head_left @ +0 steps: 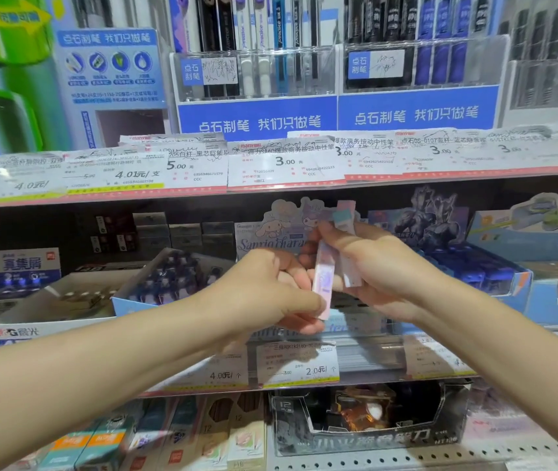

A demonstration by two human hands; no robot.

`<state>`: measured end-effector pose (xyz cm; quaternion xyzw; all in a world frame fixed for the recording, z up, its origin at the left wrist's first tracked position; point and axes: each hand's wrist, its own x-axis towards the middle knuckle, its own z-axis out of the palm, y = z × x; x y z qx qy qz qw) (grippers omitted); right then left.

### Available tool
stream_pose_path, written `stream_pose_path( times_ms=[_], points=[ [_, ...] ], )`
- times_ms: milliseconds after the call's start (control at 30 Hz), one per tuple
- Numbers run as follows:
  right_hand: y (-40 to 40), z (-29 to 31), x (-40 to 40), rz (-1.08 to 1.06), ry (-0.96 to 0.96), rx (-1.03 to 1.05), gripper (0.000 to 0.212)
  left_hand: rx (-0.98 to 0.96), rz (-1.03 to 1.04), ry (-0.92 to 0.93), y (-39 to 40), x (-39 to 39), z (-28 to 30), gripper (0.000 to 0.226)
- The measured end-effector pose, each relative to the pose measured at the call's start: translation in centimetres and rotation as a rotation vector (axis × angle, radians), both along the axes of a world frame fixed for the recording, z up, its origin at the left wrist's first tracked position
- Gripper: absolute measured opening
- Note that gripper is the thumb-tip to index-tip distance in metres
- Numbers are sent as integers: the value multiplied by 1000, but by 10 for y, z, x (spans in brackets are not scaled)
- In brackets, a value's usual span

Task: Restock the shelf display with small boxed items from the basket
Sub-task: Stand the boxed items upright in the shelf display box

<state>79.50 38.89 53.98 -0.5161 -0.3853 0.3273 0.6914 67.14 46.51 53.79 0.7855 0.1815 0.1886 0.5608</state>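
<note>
We had both hands raised in front of the middle shelf (202, 385), close together. Our right hand (376, 266) gripped a small bundle of slim pastel boxes (345, 239), held nearly upright, their pink and mint tops poking above the fingers. Our left hand (270, 290) had its fingers curled around the lower end of one pink box (323, 283), which leaned against the others; the blur made it hard to tell whether that box was apart from the bundle. Just behind our hands stood the cartoon display carton (270, 232) on the shelf. Price tags (287, 161) lined the shelf edge above, with pens (260, 45) racked higher up.
</note>
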Motion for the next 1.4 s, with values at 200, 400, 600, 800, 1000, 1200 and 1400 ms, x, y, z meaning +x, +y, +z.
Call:
stream_pose_path(
  times_ms=[200, 400, 600, 800, 1000, 1200, 1400],
  points=[
    [-8, -4, 14, -14, -349, -31, 21, 23, -39, -25, 7, -7, -2, 21],
    [-5, -5, 14, -143, -797, -40, 12, 97, -20, -73, 11, -3, -1, 18],
    [-7, 1, 22, -248, -918, -3, 32, 1024, 62, -119, 27, -9, 2, 24],
    [1, -7, 28, -364, -1140, -64, 27, 1240, -78, 252, 49, -9, -7, 66],
    [3, -7, 26, -306, -1139, -90, 27, 1200, -149, 222, 50, -12, -15, 74],
    [0, -10, 27, -308, -1219, -74, 16, 1237, -190, 142, 52, -12, -18, 74],
    [-1, -13, 29, -307, -1262, -5, 16, 1251, -187, 90, 55, -11, -20, 70]
  ],
)
